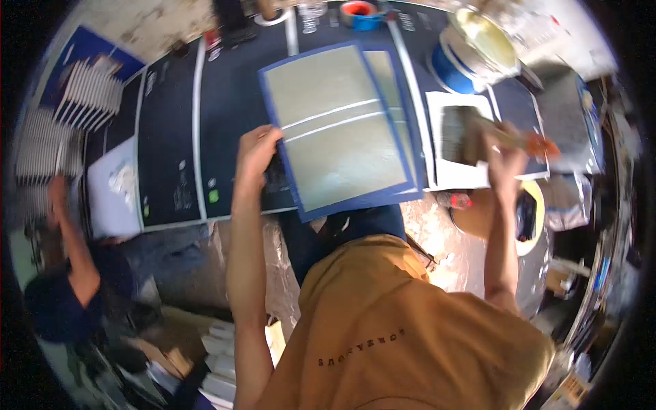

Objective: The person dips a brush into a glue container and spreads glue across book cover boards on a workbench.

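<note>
My left hand (258,156) is closed on the left edge of a blue-bordered book cover (342,157). Two beige-grey panels fill this cover, with a narrow strip between two white lines across its middle. A second similar cover (386,75) lies partly hidden beneath it, showing along the right side. My right hand (506,156) is wrapped round the handle of a wide flat brush (473,133). Its dark head is over a white sheet (447,174) to the right of the covers; motion blur hides whether the bristles touch the sheet.
A blue and white bucket (456,72) stands at the back right, near a roll of orange and blue tape (360,15). Stacked books or boards (85,96) rise at the far left, where another person's arm (75,246) reaches in. A round yellow-rimmed container (536,212) sits below the table's right end.
</note>
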Tool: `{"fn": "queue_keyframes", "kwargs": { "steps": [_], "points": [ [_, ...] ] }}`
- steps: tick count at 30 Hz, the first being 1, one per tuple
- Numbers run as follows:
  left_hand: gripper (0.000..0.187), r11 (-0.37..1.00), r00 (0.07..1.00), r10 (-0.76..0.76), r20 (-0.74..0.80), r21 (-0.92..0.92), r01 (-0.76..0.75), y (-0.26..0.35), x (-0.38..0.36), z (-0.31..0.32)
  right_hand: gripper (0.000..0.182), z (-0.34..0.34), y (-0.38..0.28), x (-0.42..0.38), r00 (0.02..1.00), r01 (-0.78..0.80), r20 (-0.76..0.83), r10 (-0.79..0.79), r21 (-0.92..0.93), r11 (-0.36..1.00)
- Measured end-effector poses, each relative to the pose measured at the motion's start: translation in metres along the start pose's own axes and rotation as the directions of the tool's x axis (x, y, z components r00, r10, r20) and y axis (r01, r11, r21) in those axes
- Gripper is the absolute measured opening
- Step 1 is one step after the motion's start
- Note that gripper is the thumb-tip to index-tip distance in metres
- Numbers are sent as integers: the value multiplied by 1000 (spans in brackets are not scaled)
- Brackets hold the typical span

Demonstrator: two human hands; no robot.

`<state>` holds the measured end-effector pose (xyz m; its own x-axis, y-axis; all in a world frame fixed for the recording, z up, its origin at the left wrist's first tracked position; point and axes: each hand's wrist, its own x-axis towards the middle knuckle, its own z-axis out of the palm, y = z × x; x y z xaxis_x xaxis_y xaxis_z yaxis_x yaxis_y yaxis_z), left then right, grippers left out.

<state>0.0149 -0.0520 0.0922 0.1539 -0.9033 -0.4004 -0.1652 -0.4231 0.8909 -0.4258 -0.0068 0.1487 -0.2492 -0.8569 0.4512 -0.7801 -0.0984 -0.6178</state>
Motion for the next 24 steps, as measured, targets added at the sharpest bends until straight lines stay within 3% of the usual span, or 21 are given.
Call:
{"fn": "queue_keyframes", "kwargs": {
  "steps": [1, 2, 3, 5, 7, 8, 10, 11, 12, 14, 17, 20, 24],
  "points": [
    [41, 1000, 1000, -8, -2, 24, 8, 1, 0, -1, 31, -18, 26, -5, 997, -37, -54, 47, 171, 985],
    [40, 1000, 1000, -14, -8, -4, 14, 1, 0, -1, 31, -40, 6, -9, 990, -137, -6, 143, 242, 960],
    [39, 999, 1000, 5, -29, -33, -6, 7, -5, -3, 34, -52, 2, -14, 919, -365, -7, 394, 360, 858],
    [28, 999, 997, 45, -59, -24, -46, -5, 0, -25, 59, -70, 11, -40, 876, -415, -111, 469, 321, 851],
    [28, 1000, 996, 24, -89, 16, -23, -11, 4, -62, 50, -92, 58, -59, 957, -259, -136, 256, -4, 966],
    [27, 1000, 996, 20, -85, 15, -19, -16, 10, -81, 45, -93, 50, -54, 898, -360, -167, 408, 254, 898],
    [27, 993, 990, 11, -140, 114, 5, -18, 15, -127, 36, -89, 42, -54, 890, -316, -237, 389, 294, 902],
    [29, 978, 993, 18, -117, 209, 7, -32, 29, -159, 34, -89, 38, -53, 912, -282, -217, 350, 289, 915],
    [30, 984, 995, 14, -101, 176, 4, -29, 26, -181, 38, -86, 33, -52, 904, -279, -241, 354, 295, 914],
    [32, 930, 976, 5, -216, 361, 75, -38, 37, -227, 41, -84, 34, -50, 913, -280, -222, 344, 272, 921],
    [41, 730, 939, 14, -343, 646, 225, -84, 76, -296, 43, -80, 24, -46, 916, -275, -214, 339, 279, 920],
    [46, 647, 876, -41, -481, 655, 390, -89, 76, -331, 40, -93, 52, -48, 949, -190, -199, 247, 264, 945],
    [44, 492, 782, 127, -610, 723, 485, -64, 46, -327, 39, -98, 58, -48, 920, -244, -231, 316, 292, 925]
  ]
}}
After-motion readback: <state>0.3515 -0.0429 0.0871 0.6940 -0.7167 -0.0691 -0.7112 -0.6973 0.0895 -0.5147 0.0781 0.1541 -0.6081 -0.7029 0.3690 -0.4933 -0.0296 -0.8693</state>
